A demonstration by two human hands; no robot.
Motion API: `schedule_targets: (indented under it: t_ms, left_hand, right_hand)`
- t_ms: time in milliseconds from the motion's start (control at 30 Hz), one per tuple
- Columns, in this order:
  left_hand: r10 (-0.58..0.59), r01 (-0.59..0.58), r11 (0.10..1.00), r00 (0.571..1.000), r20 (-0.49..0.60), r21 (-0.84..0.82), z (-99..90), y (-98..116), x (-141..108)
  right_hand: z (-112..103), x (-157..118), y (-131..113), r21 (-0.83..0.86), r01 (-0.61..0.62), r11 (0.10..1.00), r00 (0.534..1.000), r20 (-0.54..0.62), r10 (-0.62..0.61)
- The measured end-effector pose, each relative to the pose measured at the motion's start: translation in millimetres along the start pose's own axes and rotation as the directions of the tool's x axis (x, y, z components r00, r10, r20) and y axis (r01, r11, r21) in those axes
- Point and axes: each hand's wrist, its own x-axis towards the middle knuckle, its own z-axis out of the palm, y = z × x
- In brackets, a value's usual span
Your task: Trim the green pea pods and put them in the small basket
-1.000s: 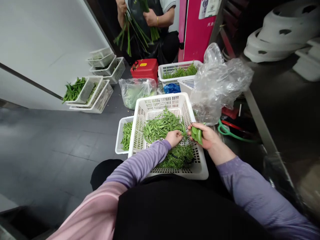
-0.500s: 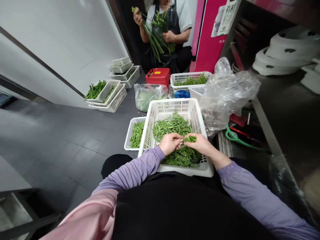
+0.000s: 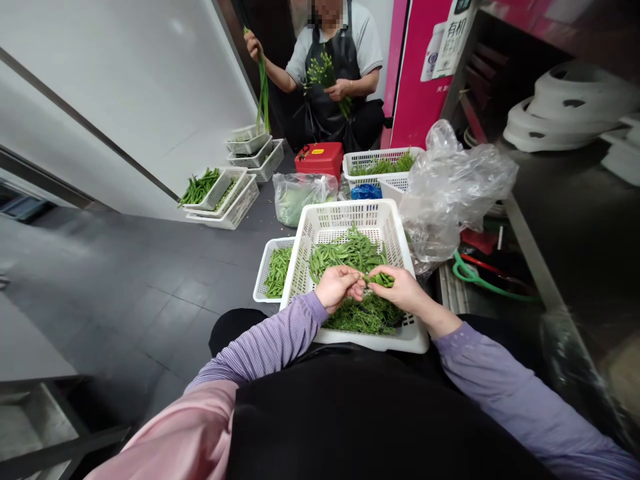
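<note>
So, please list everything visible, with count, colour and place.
large basket: one, white, centre
small basket: one, white, left of it
red box: one, red, beyond large basket
far basket: one, white, beside red box
basket stacks: two, white, left floor
pods: many, green, in large and small baskets
fine greens: one heap, green, large basket's near side
clear bags: two, transparent, centre and right
blue plastic: one, blue, before far basket
pink panel: one, pink, upper right
rounded wares: several, white, far right
co-worker: one, black apron, top centre
stalks: two bunches, green, with co-worker
left hand: one, purple sleeve, over large basket
right hand: one, purple sleeve, holding pods
</note>
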Motion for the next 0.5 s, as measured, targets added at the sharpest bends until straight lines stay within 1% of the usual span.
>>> schedule_targets:
  t_ms: [67, 100, 133, 200, 233, 300, 333, 367, 400, 467, 500]
  left_hand:
    - [-0.02, 0.019, 0.999, 1.0, -0.006, -0.049, -1.9, -6, 1]
    - [-0.024, 0.024, 0.999, 1.0, -0.013, -0.033, -4.1, -11, 3]
    - [-0.026, 0.027, 0.999, 0.999, -0.023, 0.02, -7.6, -16, 4]
    - [-0.04, 0.049, 0.977, 0.998, -0.049, 0.209, -18.1, -29, 7]
    - [-0.068, 0.084, 0.945, 0.996, -0.06, 0.317, -24.6, -36, 9]
    - [-0.164, 0.185, 0.844, 0.983, -0.086, 0.504, -37.7, -46, 9]
    - [-0.198, 0.215, 0.787, 0.976, -0.094, 0.578, -42.9, -49, 9]
    - [-0.201, 0.21, 0.739, 0.976, -0.088, 0.641, -46.3, -49, 9]
    - [-0.168, 0.166, 0.703, 0.984, -0.064, 0.692, -47.5, -48, 8]
    - [-0.051, 0.005, 0.674, 0.998, 0.04, 0.739, -43.6, -39, 7]
    - [-0.027, -0.06, 0.681, 0.994, 0.108, 0.73, -39.1, -32, 8]
  right_hand:
    - [2, -1, -2, 0.05, -0.026, 0.998, 1.0, 0.002, 0.026]
    - [3, -1, -1, 0.07, -0.047, 0.996, 0.999, -0.001, 0.047]
    - [4, -1, -1, 0.088, -0.078, 0.993, 0.997, -0.009, 0.079]
    - [4, -1, 2, 0.134, -0.163, 0.977, 0.983, -0.061, 0.172]
    - [3, -1, 5, 0.162, -0.207, 0.965, 0.97, -0.091, 0.223]
    - [3, 1, 9, 0.224, -0.264, 0.938, 0.944, -0.138, 0.299]
    - [3, 1, 11, 0.257, -0.275, 0.926, 0.935, -0.151, 0.32]
    - [4, 2, 12, 0.293, -0.279, 0.915, 0.93, -0.154, 0.333]
    - [5, 2, 12, 0.334, -0.278, 0.901, 0.928, -0.148, 0.341]
    - [9, 3, 12, 0.439, -0.277, 0.855, 0.921, -0.131, 0.366]
    - [10, 3, 11, 0.497, -0.283, 0.821, 0.917, -0.11, 0.383]
